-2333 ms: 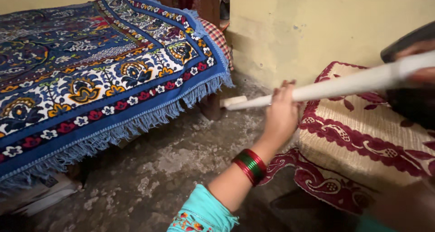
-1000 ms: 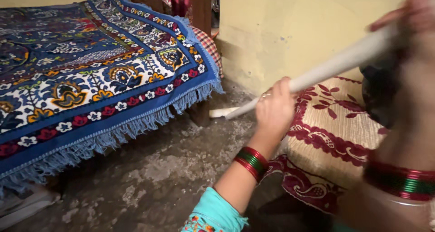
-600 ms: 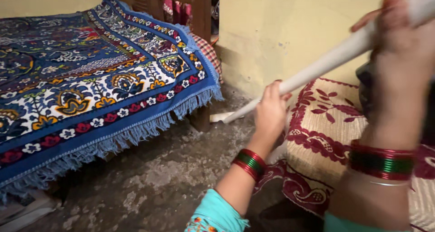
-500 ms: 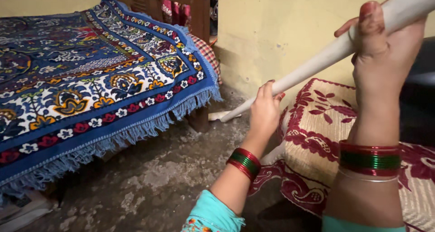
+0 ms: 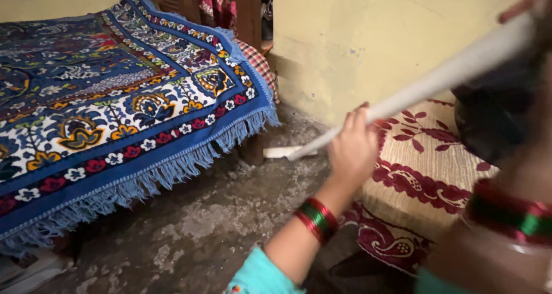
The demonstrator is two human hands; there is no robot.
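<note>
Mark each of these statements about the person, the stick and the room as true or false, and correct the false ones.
1. The left hand grips the long white stick. True.
2. The blue patterned fringed cloth lies flat on the floor. False: it drapes over a raised bed.
3. The left wrist wears red and green bangles. True.
4. The cream and maroon floral mat lies beside the yellow wall. True.
5. The right hand is away from the stick. False: it is on the stick's upper part.

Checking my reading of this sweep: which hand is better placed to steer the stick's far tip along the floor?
Probably the left hand: it holds the white stick lower, nearer the tip. The right hand, blurred, holds the upper end.
</note>
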